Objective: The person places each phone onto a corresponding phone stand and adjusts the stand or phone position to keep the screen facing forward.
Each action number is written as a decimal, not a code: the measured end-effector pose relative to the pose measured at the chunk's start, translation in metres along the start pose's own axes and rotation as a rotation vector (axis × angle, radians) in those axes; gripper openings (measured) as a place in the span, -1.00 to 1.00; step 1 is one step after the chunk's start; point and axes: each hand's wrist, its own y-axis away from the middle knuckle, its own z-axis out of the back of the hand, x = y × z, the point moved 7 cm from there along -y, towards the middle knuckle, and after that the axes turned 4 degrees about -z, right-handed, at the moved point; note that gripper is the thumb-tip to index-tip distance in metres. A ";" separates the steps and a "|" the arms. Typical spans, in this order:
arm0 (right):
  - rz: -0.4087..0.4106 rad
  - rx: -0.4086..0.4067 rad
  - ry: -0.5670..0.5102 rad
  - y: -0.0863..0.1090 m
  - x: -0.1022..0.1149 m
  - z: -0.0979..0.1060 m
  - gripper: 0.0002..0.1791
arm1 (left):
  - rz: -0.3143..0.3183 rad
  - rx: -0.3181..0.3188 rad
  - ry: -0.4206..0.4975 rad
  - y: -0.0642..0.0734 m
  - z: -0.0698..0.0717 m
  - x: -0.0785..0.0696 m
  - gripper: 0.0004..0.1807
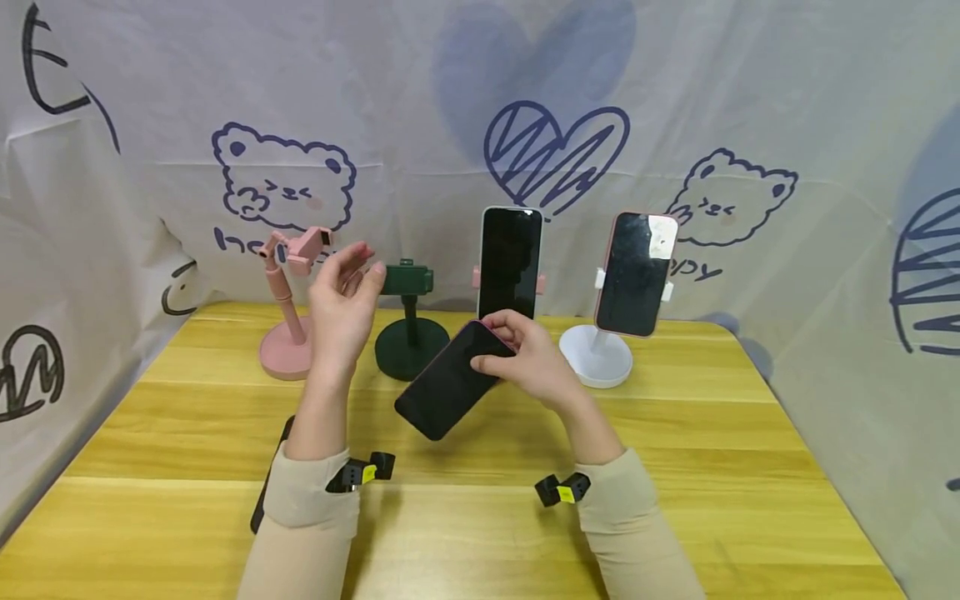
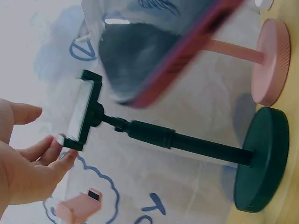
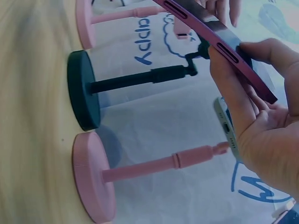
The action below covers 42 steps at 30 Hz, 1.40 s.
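Note:
My right hand (image 1: 538,362) pinches a smartphone (image 1: 447,387) with a black screen and a purplish-pink edge, thumb on its face and fingers behind. The phone hangs tilted above the table, in front of a dark green phone stand (image 1: 411,348). At the stand's holder (image 2: 88,112), the left hand (image 2: 35,163) has its fingertips right by one end of the clamp, with the thumb held apart. No phone sits in that green clamp. In the right wrist view, the held phone's side (image 3: 226,51) shows its buttons.
A pink stand (image 1: 281,292) with a bare clamp is at the left. One light-edged phone (image 1: 510,258) sits in pink clamp arms, and a pink-edged phone (image 1: 636,275) in a white stand (image 1: 596,367). Another dark phone (image 1: 258,504) lies partly hidden by the left forearm. A drawn-on cloth hangs behind.

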 end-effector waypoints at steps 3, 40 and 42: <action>0.002 -0.061 -0.045 0.003 0.006 0.009 -0.46 | -0.110 -0.022 0.011 0.002 -0.001 -0.014 -0.52; 0.216 -0.378 -0.359 0.028 0.038 0.059 -0.52 | -0.192 0.548 -0.147 0.040 -0.082 -0.036 -0.79; 0.209 -0.389 -0.359 0.029 0.038 0.059 -0.53 | -0.212 0.535 -0.142 0.040 -0.082 -0.036 -0.79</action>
